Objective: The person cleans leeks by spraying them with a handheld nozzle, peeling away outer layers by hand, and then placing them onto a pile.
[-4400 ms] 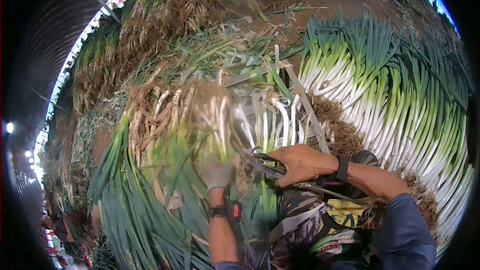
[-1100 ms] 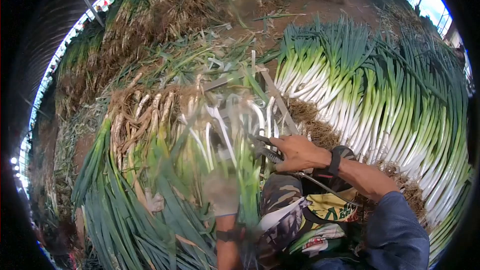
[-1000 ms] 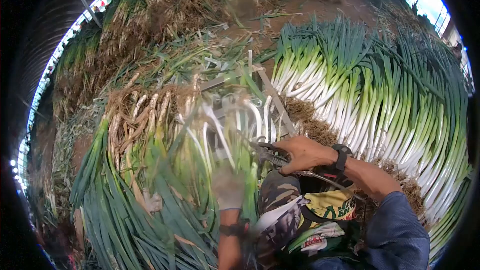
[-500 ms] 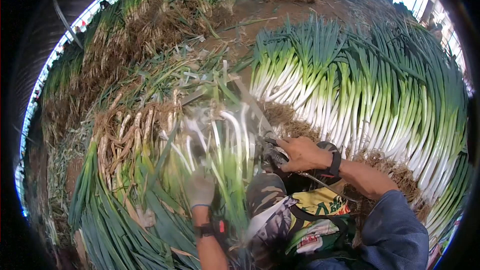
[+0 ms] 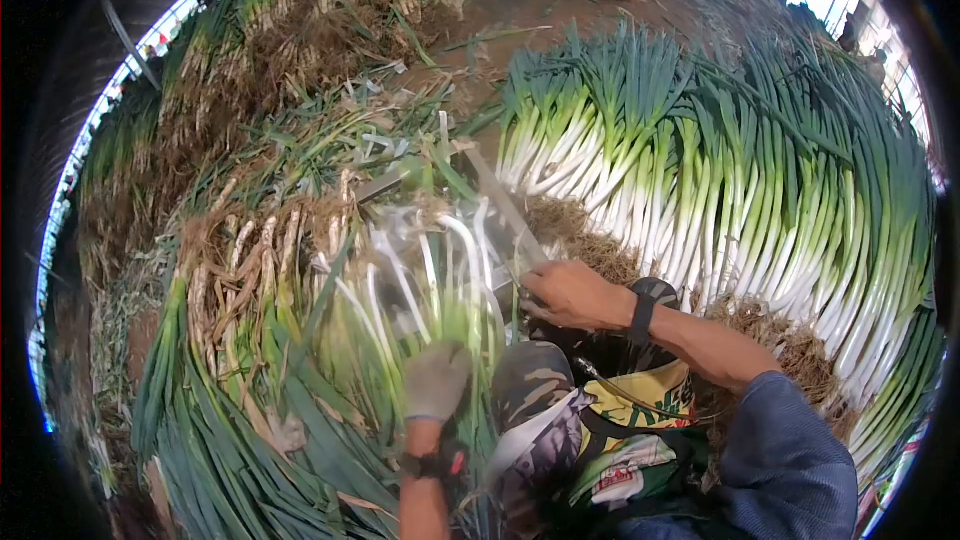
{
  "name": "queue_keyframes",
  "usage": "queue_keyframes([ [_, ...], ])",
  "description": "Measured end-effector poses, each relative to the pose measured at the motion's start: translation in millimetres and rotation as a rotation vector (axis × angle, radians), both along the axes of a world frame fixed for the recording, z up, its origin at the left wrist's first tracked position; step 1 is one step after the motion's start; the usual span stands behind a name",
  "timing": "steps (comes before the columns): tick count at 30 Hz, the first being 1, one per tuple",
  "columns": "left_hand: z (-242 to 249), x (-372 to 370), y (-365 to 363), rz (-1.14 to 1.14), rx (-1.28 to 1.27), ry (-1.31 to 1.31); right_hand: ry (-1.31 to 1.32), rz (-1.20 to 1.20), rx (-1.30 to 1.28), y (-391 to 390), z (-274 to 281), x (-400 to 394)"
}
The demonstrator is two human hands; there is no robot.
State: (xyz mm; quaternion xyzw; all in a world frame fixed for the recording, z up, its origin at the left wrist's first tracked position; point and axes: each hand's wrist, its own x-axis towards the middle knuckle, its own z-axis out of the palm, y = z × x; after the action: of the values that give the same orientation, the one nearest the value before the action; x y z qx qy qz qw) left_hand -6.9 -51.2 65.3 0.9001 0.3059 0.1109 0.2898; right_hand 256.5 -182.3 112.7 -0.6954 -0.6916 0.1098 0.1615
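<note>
Peeled green onions (image 5: 463,240) with white stalks lie in front of me, leaning on a metal frame (image 5: 505,202). My left hand (image 5: 437,380), in a grey glove, is on their green part; it is blurred, and its fingers cannot be made out. My right hand (image 5: 580,295), bare, is closed around a black hand-held gun, now mostly hidden beneath it. From below that hand a dark hose (image 5: 625,398) runs across my lap. Unpeeled green onions (image 5: 235,275), with brown skins and roots, are heaped to the left of my left hand.
A wide row of clean white-stemmed green onions (image 5: 720,190) covers the right side. Cut-off roots (image 5: 590,240) lie along its near edge. Bundles of unpeeled onions (image 5: 270,60) stand at the back left, with leaf scraps (image 5: 330,130) before them on brown ground (image 5: 490,50).
My left hand has moved right and slightly down over the green onions. My right hand has turned and shifted slightly, so the gun it holds is now mostly covered.
</note>
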Motion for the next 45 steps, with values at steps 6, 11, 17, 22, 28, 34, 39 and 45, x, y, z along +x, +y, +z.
queue_keyframes([
  [6,-65.5,54.8,-14.2,0.155,0.201,-0.044,0.337,0.160,-0.006,56.7,-7.1,-32.7],
  [11,-70.1,67.7,-8.4,0.187,0.190,0.105,0.359,-0.257,-0.036,78.6,-94.9,-3.1],
  [17,-39.6,65.7,-5.8,0.241,-0.048,0.089,0.436,-0.473,-0.017,105.5,-116.2,10.3],
  [22,-44.5,55.0,5.8,0.277,-0.099,-0.027,0.520,-0.458,-0.042,119.5,-128.1,14.9],
  [28,-33.6,50.1,9.4,0.298,-0.247,0.011,1.001,-0.571,-0.044,119.4,-103.1,0.8],
  [34,-50.8,41.5,15.9,0.299,-0.267,-0.152,1.339,-0.560,-0.105,108.7,-70.9,-8.2],
  [39,-44.2,35.6,8.9,0.264,-0.489,-0.159,1.182,-0.501,-0.172,117.0,-77.2,-14.8],
  [45,-37.1,28.2,20.2,0.400,0.083,-0.262,1.530,-0.509,-0.126,110.5,-71.3,-19.1],
])
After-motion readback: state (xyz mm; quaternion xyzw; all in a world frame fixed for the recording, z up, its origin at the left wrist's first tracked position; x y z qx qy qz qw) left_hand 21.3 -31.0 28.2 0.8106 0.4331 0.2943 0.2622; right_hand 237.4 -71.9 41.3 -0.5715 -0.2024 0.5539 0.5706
